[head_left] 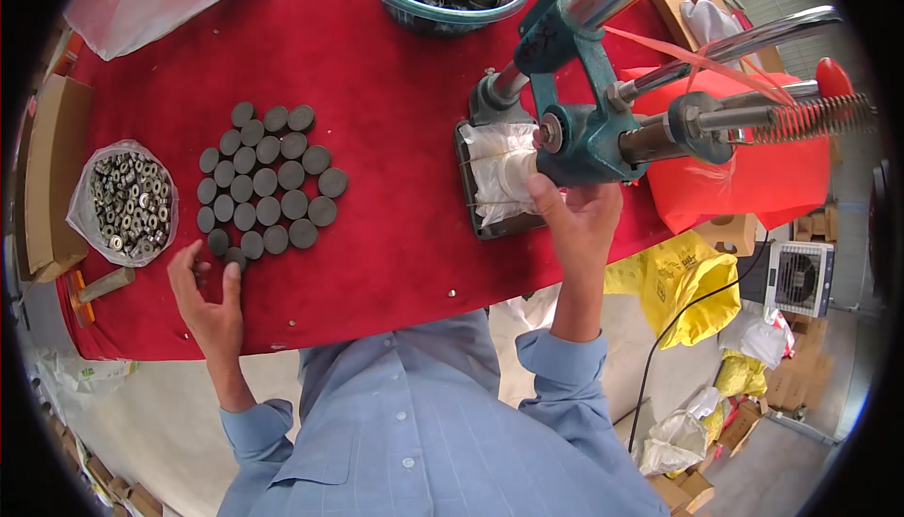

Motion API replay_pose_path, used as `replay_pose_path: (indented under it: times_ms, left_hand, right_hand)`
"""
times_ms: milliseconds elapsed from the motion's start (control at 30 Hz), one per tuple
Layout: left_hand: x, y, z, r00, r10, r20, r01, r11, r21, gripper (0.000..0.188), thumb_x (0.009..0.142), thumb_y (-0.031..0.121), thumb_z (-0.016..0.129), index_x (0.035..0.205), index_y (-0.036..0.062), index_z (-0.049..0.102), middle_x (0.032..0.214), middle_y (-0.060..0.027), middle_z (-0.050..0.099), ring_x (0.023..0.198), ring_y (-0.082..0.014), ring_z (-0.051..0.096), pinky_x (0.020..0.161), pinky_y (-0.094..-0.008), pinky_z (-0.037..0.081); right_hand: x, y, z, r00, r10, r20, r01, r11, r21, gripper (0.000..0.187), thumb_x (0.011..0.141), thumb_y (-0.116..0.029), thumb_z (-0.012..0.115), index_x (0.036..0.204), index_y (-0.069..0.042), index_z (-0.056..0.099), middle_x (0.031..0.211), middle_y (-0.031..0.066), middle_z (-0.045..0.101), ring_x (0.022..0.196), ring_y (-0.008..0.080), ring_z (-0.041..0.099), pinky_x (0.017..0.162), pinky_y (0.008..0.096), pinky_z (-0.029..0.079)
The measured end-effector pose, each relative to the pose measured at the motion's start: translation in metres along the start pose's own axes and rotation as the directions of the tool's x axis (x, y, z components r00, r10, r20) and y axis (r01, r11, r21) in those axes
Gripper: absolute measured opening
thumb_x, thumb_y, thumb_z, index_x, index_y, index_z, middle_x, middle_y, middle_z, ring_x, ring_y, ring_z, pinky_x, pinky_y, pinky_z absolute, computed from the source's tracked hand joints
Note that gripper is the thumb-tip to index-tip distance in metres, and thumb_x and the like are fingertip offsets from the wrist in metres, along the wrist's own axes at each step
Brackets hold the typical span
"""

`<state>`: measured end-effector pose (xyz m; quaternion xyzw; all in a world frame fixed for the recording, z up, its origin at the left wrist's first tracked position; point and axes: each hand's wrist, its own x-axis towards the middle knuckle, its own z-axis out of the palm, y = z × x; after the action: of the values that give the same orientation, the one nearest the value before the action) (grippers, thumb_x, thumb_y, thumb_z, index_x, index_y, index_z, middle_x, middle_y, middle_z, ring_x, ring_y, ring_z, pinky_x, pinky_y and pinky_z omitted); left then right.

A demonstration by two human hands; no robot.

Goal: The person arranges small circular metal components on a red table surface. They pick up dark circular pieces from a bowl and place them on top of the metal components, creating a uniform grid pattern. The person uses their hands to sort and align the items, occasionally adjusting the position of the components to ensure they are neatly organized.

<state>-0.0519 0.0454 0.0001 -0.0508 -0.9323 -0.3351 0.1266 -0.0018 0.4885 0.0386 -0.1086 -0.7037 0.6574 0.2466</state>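
My left hand (209, 305) is at the near edge of a group of dark grey round discs (267, 181). Its fingers are apart, and its thumb tip meets or nearly meets the nearest disc (235, 258). My right hand (576, 230) is at a green hand press (589, 126). The right thumb reaches to the edge of a pale round piece (514, 176) on the press base. That base is wrapped in clear plastic (490, 154) tied with bands. The press head hides most of the right fingertips, so their grip does not show.
A plastic bag of small metal rings (132, 201) lies left, by a cardboard box (58, 173) and a wooden-handled tool (105, 284). A clear bowl (443, 16) of black parts stands at the back. Red plastic (744, 183) and a spring (819, 120) flank the press's right side.
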Motion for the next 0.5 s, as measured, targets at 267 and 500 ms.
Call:
replay_pose_path:
  times_ms: [267, 500]
  left_hand:
    - [-0.013, 0.015, 0.025, 0.989, 0.137, -0.058, -0.135, 0.990, 0.030, 0.041, 0.091, 0.004, 0.086, 0.129, 0.0029, 0.073, 0.127, -0.0138, 0.070, 0.119, -0.0314, 0.067, 0.102, -0.0402, 0.054]
    - [-0.020, 0.010, 0.028, 0.994, -0.073, -0.084, 0.059, 0.986, -0.156, 0.043, 0.089, 0.003, 0.087, 0.130, 0.0066, 0.075, 0.130, -0.0127, 0.072, 0.118, -0.0304, 0.069, 0.102, -0.0376, 0.054]
  right_hand:
    - [0.034, 0.009, 0.014, 0.996, 0.002, 0.091, -0.032, 0.945, 0.325, 0.114, 0.077, -0.017, 0.097, 0.167, 0.010, 0.033, 0.109, 0.0098, 0.073, 0.100, 0.0214, 0.072, 0.090, 0.0328, 0.059]
    - [0.032, 0.003, 0.029, 0.998, -0.026, 0.055, 0.010, 0.961, 0.275, 0.103, 0.069, 0.007, 0.076, 0.167, 0.005, 0.040, 0.110, 0.0064, 0.066, 0.093, 0.0152, 0.067, 0.086, 0.0304, 0.058]
